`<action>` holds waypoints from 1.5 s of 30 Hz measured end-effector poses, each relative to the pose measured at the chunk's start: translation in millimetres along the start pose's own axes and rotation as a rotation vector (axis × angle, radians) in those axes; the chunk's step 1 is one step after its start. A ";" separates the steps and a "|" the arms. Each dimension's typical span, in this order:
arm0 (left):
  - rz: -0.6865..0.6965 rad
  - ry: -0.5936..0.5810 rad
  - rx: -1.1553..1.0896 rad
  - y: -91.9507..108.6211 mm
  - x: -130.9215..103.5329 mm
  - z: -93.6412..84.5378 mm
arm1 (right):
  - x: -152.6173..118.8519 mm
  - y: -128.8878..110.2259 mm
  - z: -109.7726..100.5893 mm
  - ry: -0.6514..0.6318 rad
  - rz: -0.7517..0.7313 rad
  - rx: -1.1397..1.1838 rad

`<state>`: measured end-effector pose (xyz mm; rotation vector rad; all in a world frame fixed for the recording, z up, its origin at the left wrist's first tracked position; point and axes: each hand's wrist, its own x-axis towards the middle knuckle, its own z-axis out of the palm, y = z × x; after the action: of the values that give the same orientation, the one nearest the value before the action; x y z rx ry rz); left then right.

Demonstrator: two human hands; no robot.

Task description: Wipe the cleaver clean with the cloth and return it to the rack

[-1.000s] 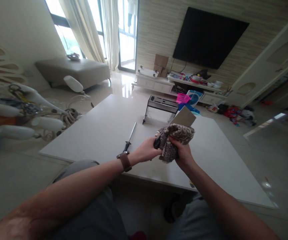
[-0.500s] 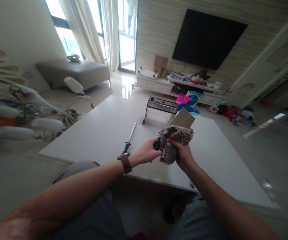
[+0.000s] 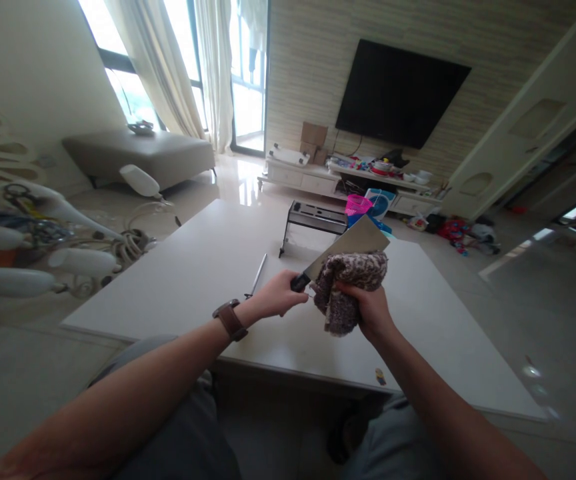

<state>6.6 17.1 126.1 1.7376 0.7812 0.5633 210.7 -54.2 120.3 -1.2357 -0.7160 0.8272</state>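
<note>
My left hand [image 3: 281,293] is closed round the black handle of a broad-bladed knife [image 3: 363,239], which is held above the table with its blade pointing up and to the right. My right hand [image 3: 372,310] grips a folded brown and cream patterned cloth [image 3: 351,283]; the cloth lies against the lower part of the blade and hides some of it. Beyond my left wrist, a sharpening steel [image 3: 259,272] rests on the white table [image 3: 193,267], its handle mostly hidden by my left hand and wrist.
A black-framed rack [image 3: 315,223] stands at the table's far side, with a pink basket [image 3: 358,205] behind it. A small yellow and blue figure [image 3: 381,377] is at the near edge. White lamp-like parts and cables [image 3: 88,263] lie left of the table.
My left hand has moved left with the knife handle, away from the cloth, and more of the blade shows. My right hand still holds the cloth at the blade. The view has shifted slightly.
</note>
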 end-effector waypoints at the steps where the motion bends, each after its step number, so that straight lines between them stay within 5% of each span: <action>1: 0.010 0.015 0.004 0.1 -0.6 0.4 | 0.2 -0.4 -0.6 -0.003 -0.005 0.004; 16: 0.012 0.051 -0.235 -8.0 -10.5 44.1 | -18.1 13.2 13.9 -0.108 0.066 0.090; 20: -0.015 0.008 -0.241 -7.6 -8.4 41.0 | -14.0 13.8 10.9 -0.077 0.025 -0.010; 29: -0.020 0.015 -0.111 1.0 0.0 3.7 | 2.5 -8.9 -7.5 -0.103 -0.063 -0.234; 38: -0.072 -0.021 -0.259 -5.2 -13.3 41.0 | -13.0 9.7 11.0 -0.093 0.111 0.136; 45: -0.101 -0.040 -0.228 -9.0 -8.8 35.6 | -13.0 13.2 10.0 -0.090 0.186 0.144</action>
<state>23.9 -10.6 107.2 1.4879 0.7419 0.5262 193.6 -58.5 108.9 -1.1526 -0.6086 1.0750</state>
